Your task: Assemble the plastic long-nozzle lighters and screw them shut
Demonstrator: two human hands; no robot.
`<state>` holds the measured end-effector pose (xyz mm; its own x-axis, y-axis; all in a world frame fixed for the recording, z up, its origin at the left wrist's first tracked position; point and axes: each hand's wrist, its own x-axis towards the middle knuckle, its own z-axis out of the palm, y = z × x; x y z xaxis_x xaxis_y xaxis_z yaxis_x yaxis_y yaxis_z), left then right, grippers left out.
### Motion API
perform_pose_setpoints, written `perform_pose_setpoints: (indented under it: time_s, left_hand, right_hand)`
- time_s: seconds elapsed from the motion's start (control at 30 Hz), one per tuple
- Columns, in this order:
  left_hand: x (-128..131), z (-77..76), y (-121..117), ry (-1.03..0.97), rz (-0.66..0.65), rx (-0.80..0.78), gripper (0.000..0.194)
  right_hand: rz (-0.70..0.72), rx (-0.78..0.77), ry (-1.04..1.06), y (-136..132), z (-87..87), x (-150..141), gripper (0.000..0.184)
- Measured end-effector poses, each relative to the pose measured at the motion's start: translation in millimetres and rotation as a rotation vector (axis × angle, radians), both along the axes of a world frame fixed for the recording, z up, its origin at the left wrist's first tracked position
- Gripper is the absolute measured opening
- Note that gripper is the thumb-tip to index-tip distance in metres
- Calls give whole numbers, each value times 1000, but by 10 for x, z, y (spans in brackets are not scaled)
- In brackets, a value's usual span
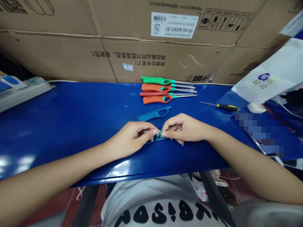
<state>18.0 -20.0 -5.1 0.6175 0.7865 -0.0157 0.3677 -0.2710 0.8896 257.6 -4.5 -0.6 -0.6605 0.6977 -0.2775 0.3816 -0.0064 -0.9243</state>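
Both my hands meet over an opened blue lighter casing [163,138] low on the blue table, with small teal and white parts [160,134] inside it. My left hand [134,137] is closed around the casing's left side, thumb and fingertip at the small parts; something shiny shows under its fingers. My right hand [183,127] pinches at the teal part from the right, its other fingers curled. Just beyond lies the other blue casing half [153,114], with a loop-shaped trigger opening. The fingers cover much of the casing between them.
Several long-necked lighters, including a green one [153,80] and an orange one [156,100], lie in a stack farther back. A screwdriver [227,107] rests at right near a white bag [270,75]. A large cardboard box [132,44] stands along the table's back edge.
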Motion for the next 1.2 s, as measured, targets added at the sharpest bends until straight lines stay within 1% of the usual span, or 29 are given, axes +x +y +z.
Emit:
perform_pose_setpoints:
  time_s: [0.23,0.53,0.77,1.0,1.1,1.2]
  left_hand:
    - [11,-2,-1,2,-3,19,30]
    - [5,-24,-7,4,1,32,28]
    - [5,-32,-17,3,0,57,28]
    - [-1,-28,-18,23,-12,90,27]
    - [-2,-28,-22,22,-12,110,26]
    - [-1,-35,-21,14,-1,93,26]
  right_hand:
    - [4,24,-10,4,-19,0,29]
    - [-10,16,20,-7,-10,-13,24]
    - [-6,16,21,-14,-16,-16,26]
    - [-15,22,24,-10,-3,-28,33]
    - [-11,25,27,-9,-5,-27,31]
    - [-4,17,33,-7,-15,-25,28]
